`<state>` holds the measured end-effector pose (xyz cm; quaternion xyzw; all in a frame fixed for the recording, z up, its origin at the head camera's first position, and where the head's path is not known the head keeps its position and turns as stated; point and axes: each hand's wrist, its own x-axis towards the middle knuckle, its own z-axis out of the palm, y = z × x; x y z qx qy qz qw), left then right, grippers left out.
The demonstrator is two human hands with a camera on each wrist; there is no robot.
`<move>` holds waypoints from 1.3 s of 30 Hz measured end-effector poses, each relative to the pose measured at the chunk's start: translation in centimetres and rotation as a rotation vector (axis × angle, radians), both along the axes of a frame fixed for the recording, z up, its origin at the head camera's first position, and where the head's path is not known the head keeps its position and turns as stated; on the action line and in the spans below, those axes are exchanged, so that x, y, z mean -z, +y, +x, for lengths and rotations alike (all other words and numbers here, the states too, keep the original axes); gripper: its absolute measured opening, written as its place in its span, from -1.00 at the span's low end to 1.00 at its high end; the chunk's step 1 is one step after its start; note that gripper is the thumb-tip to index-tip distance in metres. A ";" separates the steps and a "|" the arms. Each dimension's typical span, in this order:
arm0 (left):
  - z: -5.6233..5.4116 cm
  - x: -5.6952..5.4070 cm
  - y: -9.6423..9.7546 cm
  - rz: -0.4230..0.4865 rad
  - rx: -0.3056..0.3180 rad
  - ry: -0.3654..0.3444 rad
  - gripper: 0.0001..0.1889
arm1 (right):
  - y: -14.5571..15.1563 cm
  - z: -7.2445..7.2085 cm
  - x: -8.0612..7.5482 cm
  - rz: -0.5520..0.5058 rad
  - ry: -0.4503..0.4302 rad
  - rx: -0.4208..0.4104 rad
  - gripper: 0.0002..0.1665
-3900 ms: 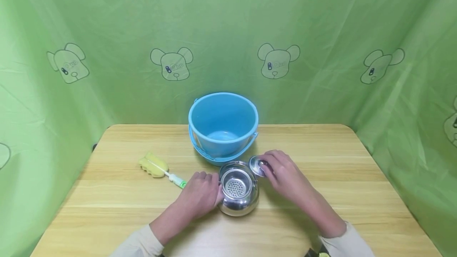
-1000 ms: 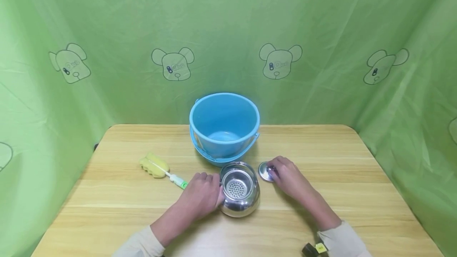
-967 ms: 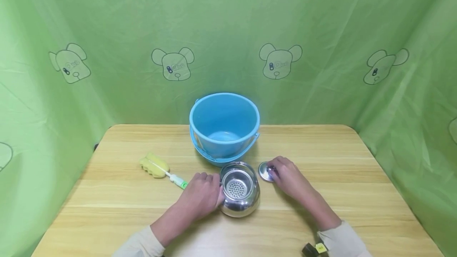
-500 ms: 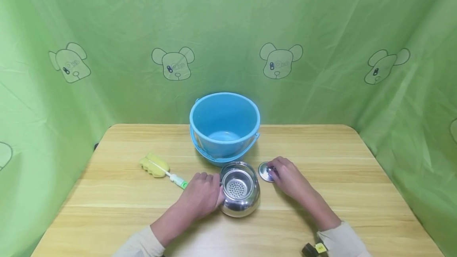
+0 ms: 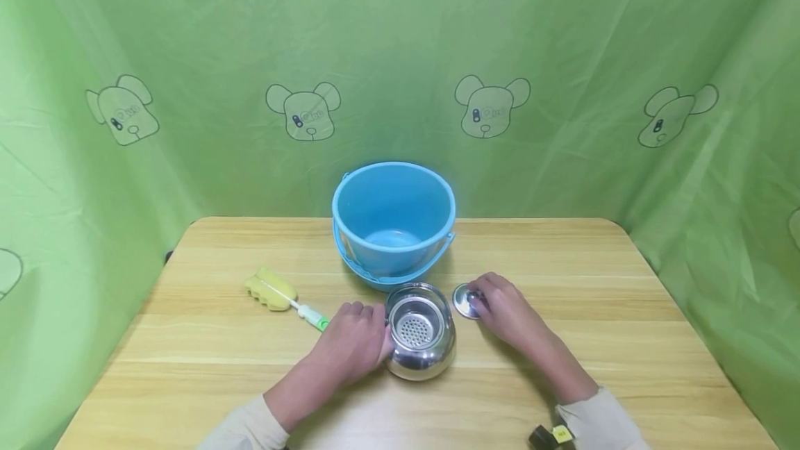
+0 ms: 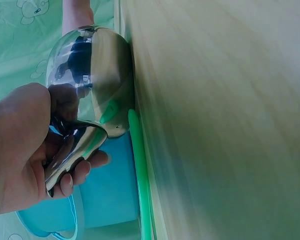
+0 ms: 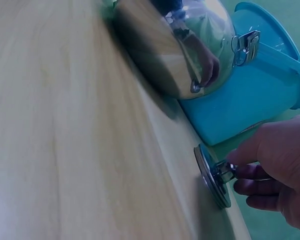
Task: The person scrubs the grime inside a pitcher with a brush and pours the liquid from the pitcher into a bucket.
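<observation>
A shiny steel teapot (image 5: pixel 420 365) stands on the table with its mouth uncovered, a perforated strainer (image 5: pixel 415 331) sitting inside. My left hand (image 5: pixel 352 341) grips the pot at its left side; in the left wrist view its fingers curl round the tapered metal spout (image 6: pixel 80 152). To the pot's right, my right hand (image 5: pixel 505 307) pinches the knob of the round steel lid (image 5: pixel 463 301). Seen from the right wrist, the lid (image 7: pixel 210 175) is close over the tabletop, with thumb and fingers at its knob (image 7: pixel 225 171). The inside of the pot below the strainer is hidden.
Right behind the teapot stands a blue bucket (image 5: pixel 394 245), its handle (image 5: pixel 400 278) hanging down in front. A yellow sponge brush (image 5: pixel 271 290) lies to the left, its green-and-white handle end partly behind my left hand. Green curtains (image 5: pixel 400 40) surround the wooden table (image 5: pixel 219 380).
Compared with about four seconds ago, my right hand has moved the lid from beside the pot's rim rightward and down close to the table. Over the last second, nothing visibly moves.
</observation>
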<state>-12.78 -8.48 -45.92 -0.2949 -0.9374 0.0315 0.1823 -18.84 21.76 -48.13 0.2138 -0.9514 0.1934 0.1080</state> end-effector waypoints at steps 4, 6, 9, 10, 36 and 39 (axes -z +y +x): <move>0.0 0.0 0.0 0.002 0.002 0.011 -0.64 | -0.2 0.0 -0.4 -0.009 0.010 0.002 -0.74; 0.0 0.0 0.0 0.000 0.000 0.015 -0.64 | -0.4 0.1 -0.6 -0.011 0.014 0.003 -0.75; 0.0 0.0 0.0 -0.002 -0.003 0.011 -0.64 | -0.6 0.2 -1.0 -0.015 0.024 0.002 -0.76; 0.0 0.0 0.0 -0.004 -0.005 0.008 -0.64 | -0.7 0.2 -1.1 -0.018 0.030 0.001 -0.76; -0.1 -0.1 0.2 -0.024 -0.015 -0.037 -0.63 | -5.4 2.7 -5.3 -0.094 0.342 -0.231 -0.80; 0.0 -0.2 0.0 -0.024 -0.020 -0.045 -0.62 | -6.0 3.0 -5.5 -0.069 0.338 -0.256 -0.80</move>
